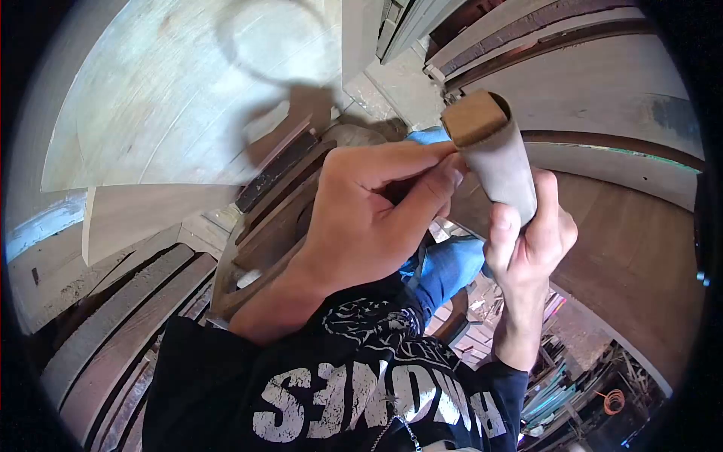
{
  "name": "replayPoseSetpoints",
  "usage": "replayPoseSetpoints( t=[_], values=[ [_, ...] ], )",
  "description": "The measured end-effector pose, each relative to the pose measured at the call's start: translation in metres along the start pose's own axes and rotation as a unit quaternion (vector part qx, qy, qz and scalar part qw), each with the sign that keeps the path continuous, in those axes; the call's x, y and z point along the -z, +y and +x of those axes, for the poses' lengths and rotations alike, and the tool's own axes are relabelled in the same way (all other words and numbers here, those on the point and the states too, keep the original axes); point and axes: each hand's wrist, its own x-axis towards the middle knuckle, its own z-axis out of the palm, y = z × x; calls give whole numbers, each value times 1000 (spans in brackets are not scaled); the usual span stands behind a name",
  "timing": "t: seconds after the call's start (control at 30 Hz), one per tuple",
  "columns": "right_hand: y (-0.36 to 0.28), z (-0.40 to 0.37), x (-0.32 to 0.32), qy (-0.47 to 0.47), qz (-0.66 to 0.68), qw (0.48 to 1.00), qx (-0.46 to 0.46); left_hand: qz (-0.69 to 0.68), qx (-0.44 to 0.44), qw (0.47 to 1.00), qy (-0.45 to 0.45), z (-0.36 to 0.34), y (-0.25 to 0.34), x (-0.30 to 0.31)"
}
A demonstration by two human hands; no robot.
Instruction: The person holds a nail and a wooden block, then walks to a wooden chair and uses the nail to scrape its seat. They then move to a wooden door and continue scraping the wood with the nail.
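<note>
In front of me is a wooden block (473, 119) with a pale grey sheet (501, 169), which looks like sandpaper, wrapped around it. The block's brown end shows at the top. My right hand (531, 237) grips the wrapped block from below, thumb on the near face and fingers around the far side. My left hand (369, 215) is closed in a pinch at the left side of the block, thumb and forefinger against the sheet's edge. Its other fingers are curled and partly hidden.
A large pale wooden panel (151, 105) stands at upper left, with a shadow on it. Stacked boards (128, 316) lie at lower left. To the right is a curved wooden panel (617, 248). An orange coil (614, 401) and scraps lie at lower right.
</note>
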Motion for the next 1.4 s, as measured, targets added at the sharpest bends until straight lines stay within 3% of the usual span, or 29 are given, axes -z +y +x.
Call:
replayPoseSetpoints(
  t=[0.07,0.17,0.2,0.3,0.33,0.4,0.43,0.47,0.57,0.73,0.97,1.1,1.2,1.4],
  values=[
    [2,4,1,-9,-32,999,15,113,-51,992,-2,2,-5,3],
    [12,7,-5,13,-43,997,55,114,-59,991,36,1,-8,-4],
    [12,9,-8,1,-21,999,28,113,-58,991,32,0,-9,-6],
    [23,22,-16,60,-53,992,93,91,-43,992,80,5,-14,-7],
    [26,34,-9,-1,-178,984,-31,93,-47,992,73,2,-12,-10],
    [83,47,-9,-9,-222,963,-153,191,-249,946,-81,-5,-7,-13],
    [81,37,0,6,-172,974,-145,123,-79,989,24,-8,-13,-9],
    [75,38,7,43,-116,984,-126,101,-71,989,80,-1,-10,-5],
    [57,32,26,92,-79,981,-151,87,-68,993,39,-9,-2,-13],
    [40,8,32,105,-12,978,-177,38,-84,995,-24,-10,1,-13],
    [13,-16,43,95,41,985,-138,-25,-102,991,-83,-14,7,-13],
    [2,-29,50,97,39,986,-131,-14,-191,972,-137,-13,3,-8],
    [-10,-36,55,107,56,985,-123,-31,-239,962,-128,-13,-4,-12],
    [-27,-53,60,113,26,987,-107,-6,-227,965,-133,-14,-2,-13]
  ],
)
